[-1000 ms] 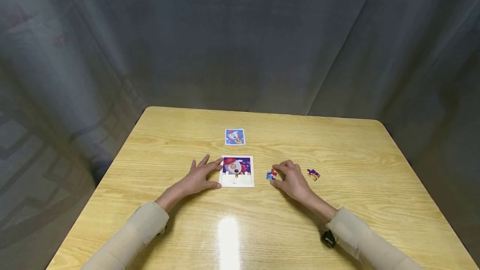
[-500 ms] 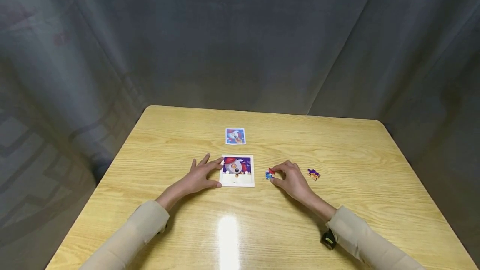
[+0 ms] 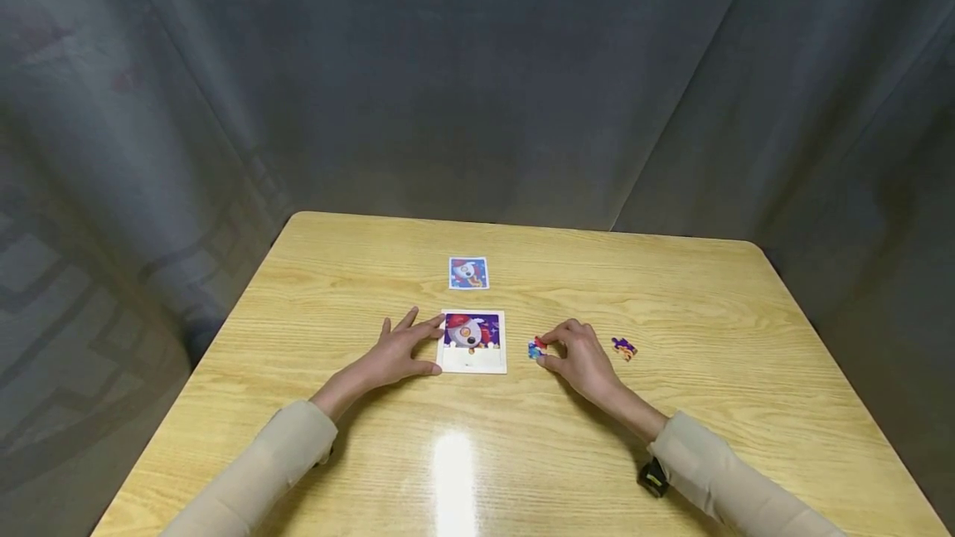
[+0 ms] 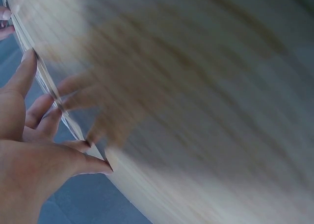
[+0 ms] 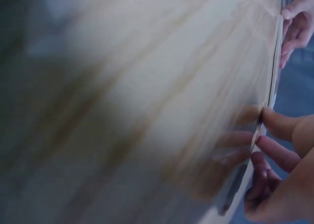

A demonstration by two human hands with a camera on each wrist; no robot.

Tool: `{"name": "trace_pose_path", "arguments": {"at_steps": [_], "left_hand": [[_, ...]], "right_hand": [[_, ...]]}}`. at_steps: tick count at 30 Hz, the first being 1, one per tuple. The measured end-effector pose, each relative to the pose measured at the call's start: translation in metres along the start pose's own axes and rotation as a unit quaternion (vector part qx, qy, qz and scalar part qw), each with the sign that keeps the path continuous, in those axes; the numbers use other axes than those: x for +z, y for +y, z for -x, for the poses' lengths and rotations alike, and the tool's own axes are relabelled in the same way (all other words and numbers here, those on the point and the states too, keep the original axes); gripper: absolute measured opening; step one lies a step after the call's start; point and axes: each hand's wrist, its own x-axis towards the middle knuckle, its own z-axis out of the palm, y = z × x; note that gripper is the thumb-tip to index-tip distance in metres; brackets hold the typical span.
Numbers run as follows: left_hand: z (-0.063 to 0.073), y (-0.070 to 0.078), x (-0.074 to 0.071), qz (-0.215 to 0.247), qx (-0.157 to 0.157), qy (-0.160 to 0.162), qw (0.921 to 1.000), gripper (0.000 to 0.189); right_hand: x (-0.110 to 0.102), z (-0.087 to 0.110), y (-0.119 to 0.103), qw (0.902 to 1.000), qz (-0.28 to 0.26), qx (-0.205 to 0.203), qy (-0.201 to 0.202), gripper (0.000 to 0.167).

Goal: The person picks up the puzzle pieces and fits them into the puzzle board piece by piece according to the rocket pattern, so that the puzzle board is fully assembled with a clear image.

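Observation:
In the head view my left hand lies along the left edge of a white puzzle frame, with spread fingers and thumb touching it. Its upper part carries a picture of a dog's head in a red helmet; the lower strip is bare white. To the right of the frame, my right hand pinches a red and blue jigsaw piece between thumb and index finger, at the table surface. Another jigsaw piece, purple and orange, lies right of that hand. Both wrist views show the hands low against the tabletop.
A square picture card with a similar dog picture lies behind the frame. All of it rests on a wooden table, whose far edge meets grey curtains. A bright reflection shows on the front of the tabletop.
The pinched jigsaw piece has turned slightly and shifted a little to the left under my right fingers. My left hand, the frame and the other piece stay as they were.

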Motion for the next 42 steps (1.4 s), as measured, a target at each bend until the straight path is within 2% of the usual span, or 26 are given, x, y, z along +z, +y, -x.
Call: {"name": "trace_pose_path", "arguments": {"at_steps": [13,26,33,42], "left_hand": [[0.0,0.001,0.0,0.0,-0.005,-0.003,1.0,0.056],[0.001,0.002,-0.001,-0.001,-0.008,-0.001,1.0,0.056],[0.001,0.001,0.0,0.0,-0.006,-0.001,1.0,0.056],[0.001,0.001,0.001,0.0,-0.004,-0.003,1.0,0.055]], "right_hand": [[0.0,-0.002,0.009,0.9978,0.021,-0.06,0.021,0.027],[-0.003,-0.001,0.007,0.9976,-0.051,-0.046,-0.001,0.028],[-0.004,0.001,0.0,0.9953,-0.073,-0.064,0.0,0.026],[-0.005,0.002,-0.009,0.9932,-0.077,-0.088,0.0,0.027]]}}
